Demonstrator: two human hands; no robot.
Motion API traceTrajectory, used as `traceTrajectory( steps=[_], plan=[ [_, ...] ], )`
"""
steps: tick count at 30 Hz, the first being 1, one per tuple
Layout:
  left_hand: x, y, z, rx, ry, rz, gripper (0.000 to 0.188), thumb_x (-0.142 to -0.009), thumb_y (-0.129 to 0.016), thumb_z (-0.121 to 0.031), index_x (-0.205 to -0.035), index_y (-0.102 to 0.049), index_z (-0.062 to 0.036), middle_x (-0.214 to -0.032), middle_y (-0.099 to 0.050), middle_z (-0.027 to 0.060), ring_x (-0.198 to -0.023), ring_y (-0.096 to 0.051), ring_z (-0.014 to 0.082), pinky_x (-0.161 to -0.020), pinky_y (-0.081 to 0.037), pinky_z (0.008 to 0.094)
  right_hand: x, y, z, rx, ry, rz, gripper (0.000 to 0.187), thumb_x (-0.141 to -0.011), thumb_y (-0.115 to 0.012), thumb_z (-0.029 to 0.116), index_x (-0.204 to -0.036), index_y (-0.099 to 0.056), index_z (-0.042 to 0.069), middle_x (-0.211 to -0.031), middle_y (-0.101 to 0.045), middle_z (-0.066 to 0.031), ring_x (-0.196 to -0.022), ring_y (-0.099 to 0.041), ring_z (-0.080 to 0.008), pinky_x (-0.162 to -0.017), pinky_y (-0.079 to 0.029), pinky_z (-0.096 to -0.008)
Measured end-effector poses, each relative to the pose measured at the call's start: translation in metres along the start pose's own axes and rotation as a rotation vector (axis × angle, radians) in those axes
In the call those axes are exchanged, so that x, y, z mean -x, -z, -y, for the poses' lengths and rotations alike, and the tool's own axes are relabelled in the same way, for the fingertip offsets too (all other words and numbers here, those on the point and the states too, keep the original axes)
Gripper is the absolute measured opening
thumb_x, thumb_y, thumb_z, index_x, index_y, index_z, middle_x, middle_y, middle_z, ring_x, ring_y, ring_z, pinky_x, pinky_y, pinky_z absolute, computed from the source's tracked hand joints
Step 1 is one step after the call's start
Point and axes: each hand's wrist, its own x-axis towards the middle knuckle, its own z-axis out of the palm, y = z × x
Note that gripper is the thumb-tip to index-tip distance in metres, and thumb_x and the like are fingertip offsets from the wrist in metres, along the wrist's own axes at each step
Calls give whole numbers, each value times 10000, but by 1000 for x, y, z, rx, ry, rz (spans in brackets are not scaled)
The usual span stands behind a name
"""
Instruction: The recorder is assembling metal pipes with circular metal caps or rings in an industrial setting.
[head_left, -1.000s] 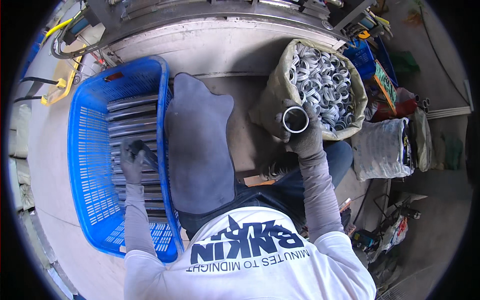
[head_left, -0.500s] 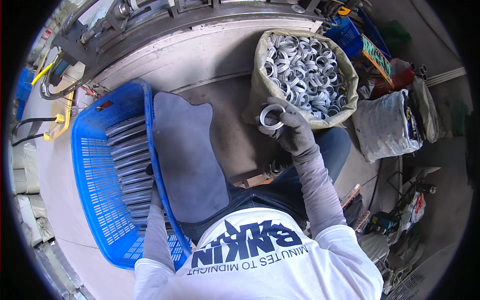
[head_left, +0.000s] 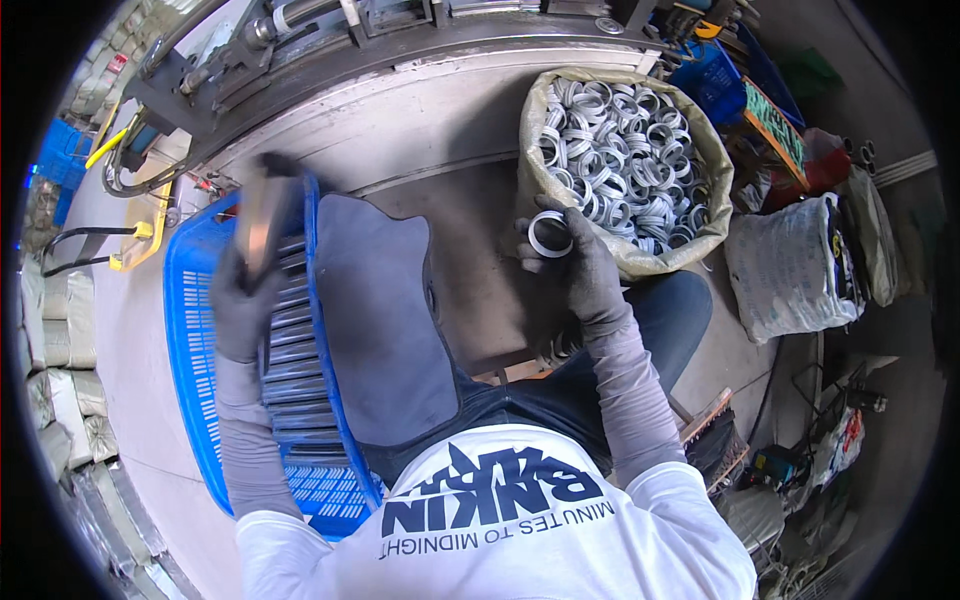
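Note:
My left hand (head_left: pixel 240 315), in a grey glove, is raised over the blue plastic basket (head_left: pixel 192 330). It is closed around a metal tube (head_left: pixel 262 215), smeared by motion, with a dark upper end and an orange-brown glint along its side. Several more dark metal tubes (head_left: pixel 302 408) lie side by side in the basket. At the right, my gloved right hand (head_left: pixel 590 280) grips a pale grey metal ring (head_left: pixel 549 234) between thumb and fingers, its opening facing up. That hand is just in front of a woven sack (head_left: pixel 655 266) full of similar metal rings (head_left: pixel 625 150).
A grey mat (head_left: pixel 375 320) lies over my left thigh beside the basket. Along the back runs a metal machine bench (head_left: pixel 400 60) with a pale panel below. Right of the sack stand a stuffed white bag (head_left: pixel 790 265) and a blue crate (head_left: pixel 700 75).
My left hand has come up out of the basket, now with a metal tube in it. My right hand keeps the ring in nearly the same place. The view has shifted slightly.

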Motion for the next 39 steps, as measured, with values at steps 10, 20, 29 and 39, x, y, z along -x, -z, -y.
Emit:
traceTrajectory(
  steps=[10,20,29,39],
  plan=[
    [14,-138,-87,-649,-583,505,690,-736,-808,-299,-1337,-598,-32,-1083,-666,157,-1005,-643,347,-900,-501,482,1,-7,-18,680,544,-24,334,-813,-717,-35,-1139,-647,-6,-1232,-690,-218,-1029,-702,-338,-892,-552,-382],
    [10,-146,-81,-675,-496,616,752,-735,-832,-358,-1354,-568,-21,-1084,-664,159,-1001,-664,327,-886,-518,446,3,-20,-8,777,571,-181,273,-973,-536,82,-1197,-665,-7,-1062,-722,-158,-969,-724,-316,-896,-560,-376],
    [10,-149,-81,-716,-540,651,754,-761,-834,-376,-1356,-547,-14,-1079,-665,148,-987,-675,308,-883,-512,431,2,-26,-12,866,580,-225,311,-1065,-431,135,-1093,-686,-41,-1047,-707,-175,-937,-704,-277,-855,-550,-357],
    [16,-151,-91,-546,-800,420,691,-783,-857,-279,-1347,-567,-3,-1111,-680,173,-961,-681,294,-888,-541,414,0,-16,-25,603,443,-312,344,-1064,-437,182,-1056,-726,-4,-1021,-687,-144,-873,-654,-234,-831,-514,-324]
  ],
)
